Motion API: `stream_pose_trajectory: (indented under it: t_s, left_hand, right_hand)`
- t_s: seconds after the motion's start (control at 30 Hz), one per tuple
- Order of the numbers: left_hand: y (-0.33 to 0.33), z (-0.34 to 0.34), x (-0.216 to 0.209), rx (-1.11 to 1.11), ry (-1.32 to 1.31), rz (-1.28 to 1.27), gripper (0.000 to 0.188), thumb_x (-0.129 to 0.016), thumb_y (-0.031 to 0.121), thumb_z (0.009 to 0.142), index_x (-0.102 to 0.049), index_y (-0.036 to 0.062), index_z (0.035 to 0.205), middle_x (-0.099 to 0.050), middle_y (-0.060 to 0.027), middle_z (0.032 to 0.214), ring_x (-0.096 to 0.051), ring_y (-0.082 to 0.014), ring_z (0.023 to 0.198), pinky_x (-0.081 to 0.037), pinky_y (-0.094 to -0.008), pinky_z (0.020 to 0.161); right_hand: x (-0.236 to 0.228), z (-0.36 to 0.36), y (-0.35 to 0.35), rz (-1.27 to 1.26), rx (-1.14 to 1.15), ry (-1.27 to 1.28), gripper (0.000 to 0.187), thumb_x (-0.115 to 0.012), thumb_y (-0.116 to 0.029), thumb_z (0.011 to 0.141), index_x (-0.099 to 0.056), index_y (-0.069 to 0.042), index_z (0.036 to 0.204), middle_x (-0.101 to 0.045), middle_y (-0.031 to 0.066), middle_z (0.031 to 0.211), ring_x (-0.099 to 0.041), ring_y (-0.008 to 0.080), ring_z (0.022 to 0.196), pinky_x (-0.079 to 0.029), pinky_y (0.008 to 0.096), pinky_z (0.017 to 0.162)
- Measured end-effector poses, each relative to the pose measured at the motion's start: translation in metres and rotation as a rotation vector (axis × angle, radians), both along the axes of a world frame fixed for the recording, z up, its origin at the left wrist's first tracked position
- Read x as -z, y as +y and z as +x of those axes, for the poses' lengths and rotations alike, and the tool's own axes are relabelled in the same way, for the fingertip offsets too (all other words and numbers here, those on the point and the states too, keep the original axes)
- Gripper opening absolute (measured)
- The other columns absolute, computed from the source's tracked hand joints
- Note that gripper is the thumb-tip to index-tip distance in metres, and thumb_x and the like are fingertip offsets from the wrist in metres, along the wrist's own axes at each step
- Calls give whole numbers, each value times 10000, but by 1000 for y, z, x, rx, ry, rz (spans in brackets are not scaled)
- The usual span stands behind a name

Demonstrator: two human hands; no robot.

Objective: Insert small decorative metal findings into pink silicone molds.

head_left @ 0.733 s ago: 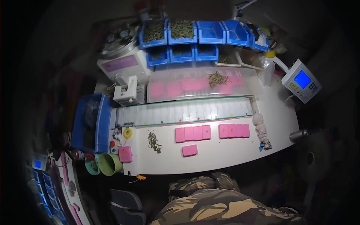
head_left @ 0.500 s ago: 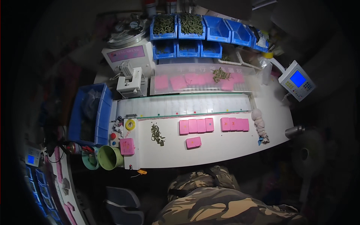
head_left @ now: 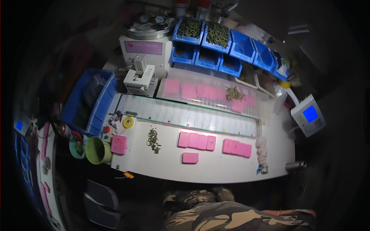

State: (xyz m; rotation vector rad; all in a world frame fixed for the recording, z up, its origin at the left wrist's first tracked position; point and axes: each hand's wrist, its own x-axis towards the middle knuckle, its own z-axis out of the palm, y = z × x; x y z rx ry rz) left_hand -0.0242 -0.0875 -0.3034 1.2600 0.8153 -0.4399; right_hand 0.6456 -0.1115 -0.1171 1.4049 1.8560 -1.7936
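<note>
Neither of my hands shows. My camouflage sleeve and clothing fill the lower edge, with a thin skin-coloured strip at the lower right that may be part of a forearm. On the white worktable in front of me stand two rows of pink blocks, a left row and a right row. One single pink block lies nearer to me. Left of them is a loose heap of small green ring-like pieces. Another pink block sits at the table's left end, beside a yellow tape roll.
Blue bins, some with green pieces, rise behind a clear cover and a glass-edged strip. A blue crate, green bucket and white device stand left. A twisted cloth and screen unit are right.
The whole view has turned and shifted, so the table now slopes down to the right. The blocks, green heap and containers keep their places on it.
</note>
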Motion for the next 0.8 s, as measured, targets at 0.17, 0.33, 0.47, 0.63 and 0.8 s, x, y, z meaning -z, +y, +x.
stream_pose_trajectory:
  t_s: [0.17,0.33,0.47,0.63,0.8]
  left_hand:
    - [-36,109,15,-67,-19,-75,385,-613,268,898,-573,88,1236,-706,-103,997,-675,-183,861,-543,-340,779]
    - [-88,135,-2,-62,28,-190,413,-603,267,909,-547,84,1275,-705,-107,1007,-674,-183,860,-544,-341,783]
    - [-104,135,-13,-31,69,-250,435,-594,267,918,-526,80,1305,-703,-110,1015,-673,-184,860,-545,-341,787]
    - [-113,114,-26,34,118,-319,464,-584,266,929,-500,76,1344,-702,-114,1025,-673,-184,860,-546,-341,791]
    - [-114,91,-42,123,158,-388,493,-573,266,941,-474,71,1382,-700,-118,1035,-672,-185,859,-547,-341,795]
  right_hand:
    - [-31,65,84,-43,-59,11,406,-618,-292,863,-569,-39,1177,-628,209,1062,-617,331,1008,-465,381,922]
    - [-19,48,112,-130,-41,89,422,-615,-302,871,-561,-40,1196,-620,213,1092,-604,338,1034,-455,388,942]
    - [2,13,132,-168,2,155,434,-612,-310,877,-555,-40,1212,-613,216,1116,-593,344,1054,-447,393,958]
    - [36,-60,149,-207,64,232,447,-610,-319,883,-550,-41,1228,-606,219,1140,-583,350,1075,-438,399,975]
    - [123,-146,158,-91,-38,-14,531,-483,-441,975,-515,-21,1299,-539,233,1284,-516,342,1205,-398,428,1023]
